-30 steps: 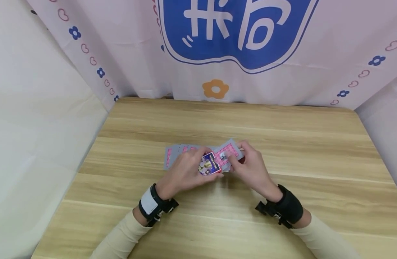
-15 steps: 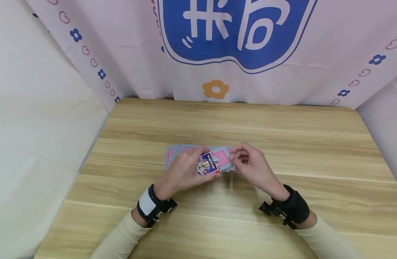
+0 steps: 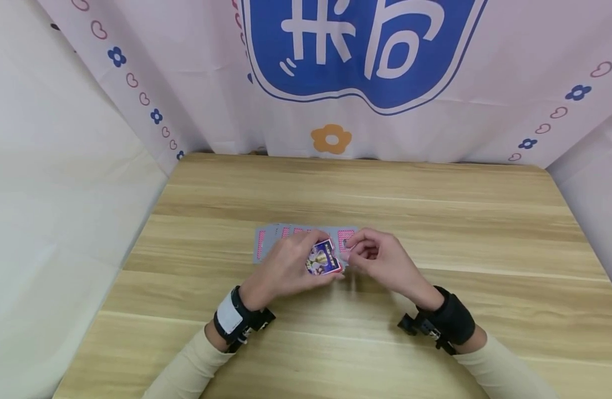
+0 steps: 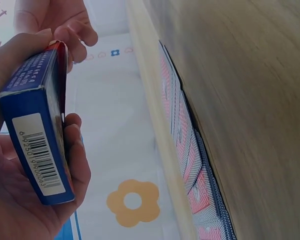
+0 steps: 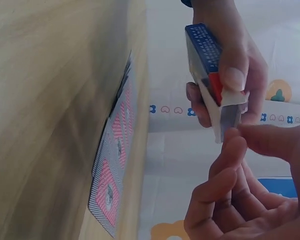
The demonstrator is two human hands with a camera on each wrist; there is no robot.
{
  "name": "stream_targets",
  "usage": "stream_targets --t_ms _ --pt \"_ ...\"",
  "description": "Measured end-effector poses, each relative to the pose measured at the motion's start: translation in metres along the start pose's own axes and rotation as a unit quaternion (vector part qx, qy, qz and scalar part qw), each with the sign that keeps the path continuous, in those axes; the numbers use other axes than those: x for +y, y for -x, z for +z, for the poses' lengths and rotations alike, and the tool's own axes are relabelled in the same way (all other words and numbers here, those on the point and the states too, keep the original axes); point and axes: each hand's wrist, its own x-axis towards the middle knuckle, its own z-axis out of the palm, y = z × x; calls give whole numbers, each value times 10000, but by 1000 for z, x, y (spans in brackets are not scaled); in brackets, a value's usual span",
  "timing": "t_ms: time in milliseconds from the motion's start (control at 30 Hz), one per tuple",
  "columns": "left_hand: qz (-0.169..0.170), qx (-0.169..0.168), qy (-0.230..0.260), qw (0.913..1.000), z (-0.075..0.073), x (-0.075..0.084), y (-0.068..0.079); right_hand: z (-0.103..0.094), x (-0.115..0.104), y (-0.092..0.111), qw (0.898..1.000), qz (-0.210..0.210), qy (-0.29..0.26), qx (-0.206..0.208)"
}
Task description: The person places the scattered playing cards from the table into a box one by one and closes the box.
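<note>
My left hand (image 3: 286,263) grips a small blue playing-card box (image 3: 323,258) with a colourful printed face, thumb and fingers along its sides. A barcode shows on the box's end in the left wrist view. Its mouth, with a red and white edge, faces my right hand (image 3: 386,261). There the right thumb and index finger pinch the edge of a grey playing card (image 5: 230,117) at the opening; most of that card is hidden. Below the hands, a row of overlapping playing cards (image 3: 260,244) with red-patterned backs and grey borders lies on the table.
The wooden table (image 3: 485,233) spreads out around the cards. A white curtain (image 3: 196,94) with a blue emblem and an orange flower hangs behind its far edge. Pale cloth (image 3: 61,194) stands at the left side. Each wrist wears a black strap with a small camera.
The right hand has let a card go onto the right end of the row, then moved back left to the box's mouth. The left hand has kept the box almost in place.
</note>
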Motion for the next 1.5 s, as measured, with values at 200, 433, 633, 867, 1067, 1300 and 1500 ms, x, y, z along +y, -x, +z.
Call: stream_targets --t_ms 200,433,633,867,1067,1300,1500 --pt "87 -53 79 9999 0 1 1 3 0 -2 9999 88 -10 -98" --pt "111 -101 192 9997 0 1 3 3 3 -3 9997 12 75 -213" --pt "55 -167 230 9996 -2 1 6 1 4 -6 9984 15 204 -519" --pt "-231 -303 -65 9993 -4 -2 11 -20 14 -31 9878 -376 1455 -413" --pt "-404 -370 -97 9985 -4 -5 18 -31 34 -51 9592 -388 2735 -606" --pt "-513 -416 -43 9978 -4 -9 22 -25 48 -56 9529 161 2899 -879" --pt "-485 -351 -99 9982 -4 -11 23 -22 47 -56 9504 348 2976 -838"
